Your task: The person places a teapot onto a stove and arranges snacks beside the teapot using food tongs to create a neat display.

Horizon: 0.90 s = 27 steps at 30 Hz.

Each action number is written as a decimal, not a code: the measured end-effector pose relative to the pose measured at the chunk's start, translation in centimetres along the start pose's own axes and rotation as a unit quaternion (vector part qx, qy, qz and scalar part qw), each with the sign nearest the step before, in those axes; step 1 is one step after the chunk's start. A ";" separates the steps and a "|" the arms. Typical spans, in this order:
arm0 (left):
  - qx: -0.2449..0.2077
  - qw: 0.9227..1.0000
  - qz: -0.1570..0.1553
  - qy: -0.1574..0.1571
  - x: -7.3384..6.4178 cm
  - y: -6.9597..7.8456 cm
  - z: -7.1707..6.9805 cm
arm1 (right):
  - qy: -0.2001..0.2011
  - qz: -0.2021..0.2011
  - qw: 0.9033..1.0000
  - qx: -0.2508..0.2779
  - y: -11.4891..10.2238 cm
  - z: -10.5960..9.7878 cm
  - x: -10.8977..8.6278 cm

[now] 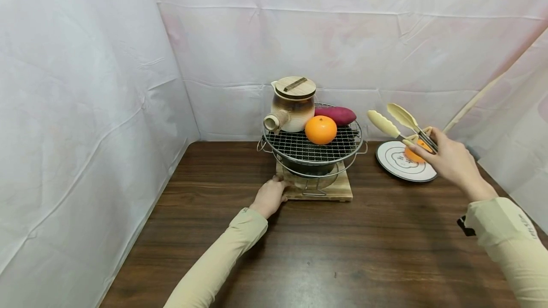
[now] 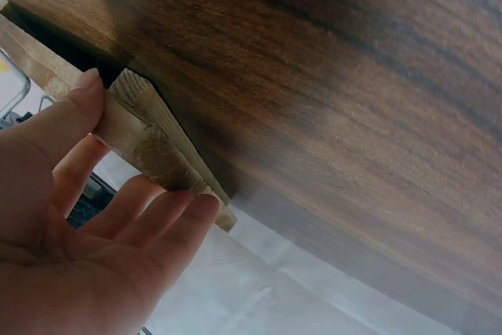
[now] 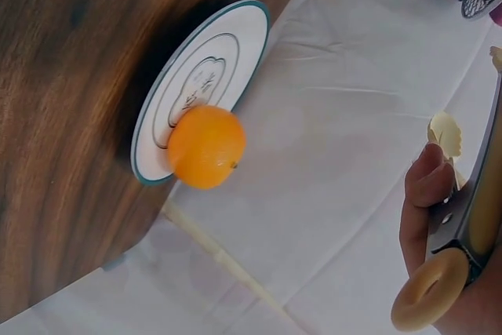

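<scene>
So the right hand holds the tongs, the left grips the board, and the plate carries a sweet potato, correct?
No: the plate carries an orange, as the right wrist view shows. The right hand holds the tongs, and the left hand grips the board.

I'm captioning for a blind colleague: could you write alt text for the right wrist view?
A right hand grips cream-and-metal tongs; apart from them, a round orange fruit sits on a white, teal-rimmed round plate on a dark brown wooden table.
</scene>
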<state>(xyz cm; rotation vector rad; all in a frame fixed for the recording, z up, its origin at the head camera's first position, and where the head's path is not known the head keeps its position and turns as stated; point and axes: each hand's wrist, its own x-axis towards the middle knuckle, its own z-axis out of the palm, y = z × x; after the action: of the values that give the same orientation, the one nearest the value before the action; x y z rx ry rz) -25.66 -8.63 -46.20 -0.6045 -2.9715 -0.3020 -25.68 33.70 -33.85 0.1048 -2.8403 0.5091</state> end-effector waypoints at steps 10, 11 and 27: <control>0.001 1.000 0.000 -0.002 0.0 0.0 -0.1 | -0.012 0.014 1.000 -0.009 1.5 0.5 0.0; -0.001 1.000 -0.002 -0.004 0.0 0.0 -0.1 | -0.013 0.016 1.000 -0.011 1.6 0.6 0.0; -0.005 1.000 0.001 0.005 0.0 -0.1 0.1 | -0.053 0.052 0.997 -0.016 3.7 0.9 -0.6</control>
<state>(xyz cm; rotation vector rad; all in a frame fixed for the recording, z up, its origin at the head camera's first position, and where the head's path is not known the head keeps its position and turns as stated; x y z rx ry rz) -25.72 -8.73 -46.31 -0.6056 -2.9619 -0.3178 -25.70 36.90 -36.07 -0.0243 -2.9691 0.4921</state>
